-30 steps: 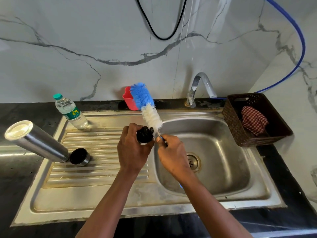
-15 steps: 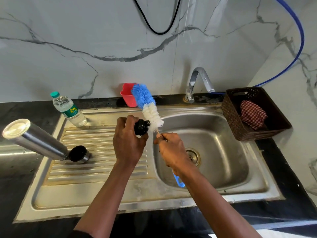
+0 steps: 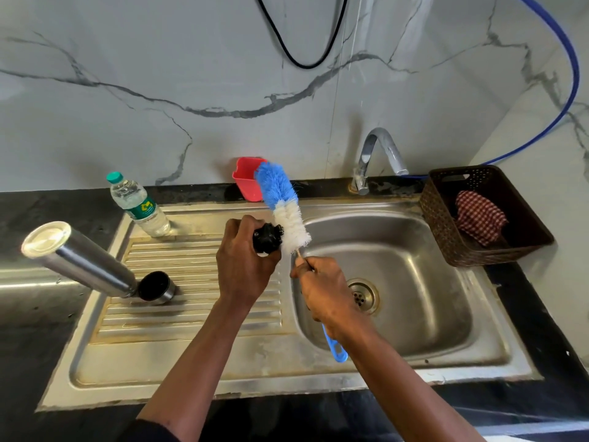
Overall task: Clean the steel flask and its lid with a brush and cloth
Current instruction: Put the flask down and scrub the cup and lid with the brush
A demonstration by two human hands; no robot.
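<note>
My left hand (image 3: 243, 263) grips a black lid (image 3: 267, 239) above the sink's dividing edge. My right hand (image 3: 328, 295) holds the handle of a blue and white bottle brush (image 3: 283, 205), whose white bristles touch the lid's right side. The brush's blue handle end pokes out below my wrist. The steel flask (image 3: 79, 260) lies tilted on the drainboard's left rim, mouth down beside a steel cup (image 3: 157, 287). A red checked cloth (image 3: 478, 218) sits in the brown basket (image 3: 446, 247) at the right.
The steel sink (image 3: 414, 282) has a drain at its middle and a tap (image 3: 379, 154) behind it. A plastic water bottle (image 3: 137, 205) stands at the drainboard's back left. A red holder (image 3: 247, 178) leans on the marble wall. A blue hose (image 3: 570, 90) runs along the right wall.
The view has tilted slightly. The brush has slid along the lid, its white bristles still rubbing the lid's right side. Both hands keep their grips.
</note>
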